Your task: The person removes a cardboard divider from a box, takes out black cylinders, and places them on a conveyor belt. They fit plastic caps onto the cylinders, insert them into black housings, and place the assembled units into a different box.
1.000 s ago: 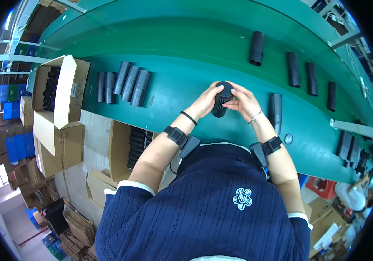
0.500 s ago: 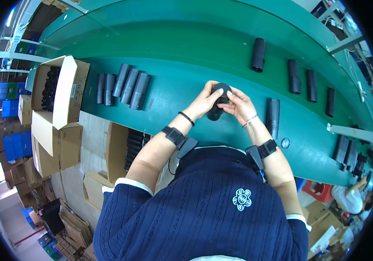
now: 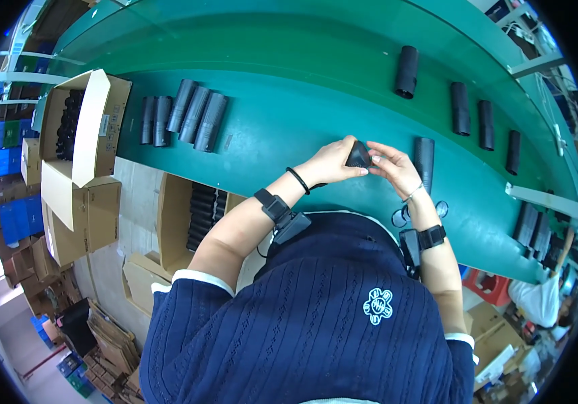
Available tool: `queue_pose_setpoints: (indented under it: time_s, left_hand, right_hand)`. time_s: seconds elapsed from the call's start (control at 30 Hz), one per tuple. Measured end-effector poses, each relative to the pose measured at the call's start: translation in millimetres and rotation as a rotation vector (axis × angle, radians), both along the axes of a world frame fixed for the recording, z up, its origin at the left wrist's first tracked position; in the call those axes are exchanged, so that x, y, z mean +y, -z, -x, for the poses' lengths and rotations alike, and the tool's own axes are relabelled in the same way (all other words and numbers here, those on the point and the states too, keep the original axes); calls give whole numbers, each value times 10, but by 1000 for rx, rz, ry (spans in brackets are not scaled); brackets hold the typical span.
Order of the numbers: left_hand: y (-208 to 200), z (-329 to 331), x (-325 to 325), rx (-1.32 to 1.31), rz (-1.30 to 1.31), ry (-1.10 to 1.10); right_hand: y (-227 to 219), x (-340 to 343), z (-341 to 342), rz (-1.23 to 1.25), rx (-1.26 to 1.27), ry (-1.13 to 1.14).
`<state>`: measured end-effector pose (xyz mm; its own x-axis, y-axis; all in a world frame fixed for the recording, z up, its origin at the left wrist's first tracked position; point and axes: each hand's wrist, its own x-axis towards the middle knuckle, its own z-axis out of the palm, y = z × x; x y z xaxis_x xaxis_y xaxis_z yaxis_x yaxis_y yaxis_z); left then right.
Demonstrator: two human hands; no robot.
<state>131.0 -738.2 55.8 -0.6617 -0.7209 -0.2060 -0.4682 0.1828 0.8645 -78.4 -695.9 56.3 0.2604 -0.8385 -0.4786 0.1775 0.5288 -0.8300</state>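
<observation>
A short black tube (image 3: 358, 156) is held end-on above the green belt (image 3: 289, 81), between both hands. My left hand (image 3: 329, 163) wraps its left side, and my right hand (image 3: 392, 168) pinches its right edge with the fingertips. Right beside my right hand another black tube (image 3: 424, 157) lies on the belt. A row of several dark tubes (image 3: 182, 118) lies to the left. Both wrists carry black bands.
Three more black tubes (image 3: 406, 71) (image 3: 460, 108) (image 3: 485, 124) lie spaced along the belt at the back right. An open cardboard box (image 3: 97, 124) of tubes sits at the left, and another box (image 3: 174, 219) stands below the belt edge. Another person (image 3: 538, 299) is at the far right.
The held tube has turned between the hands and shifted slightly. My right hand's fingers have moved onto its right edge.
</observation>
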Motion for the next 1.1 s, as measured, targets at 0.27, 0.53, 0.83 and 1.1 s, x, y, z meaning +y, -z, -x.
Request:
queue_pose_setpoints:
  time_s: [0.27,0.53,0.83,1.1]
  left_hand:
    - [89,96,206,125,182,-119]
    - [-47,-21,149,244,-141,-255]
    - [-19,-141,99,621,-766,-431]
    - [0,-50,249,657,-548,-554]
  right_hand:
    - [94,112,-156,21,-173,167]
    - [-15,113,-398,-42,-156,267]
    - [-156,-24,-589,-15,-208,147]
    - [-34,12,-682,-2,-112,214]
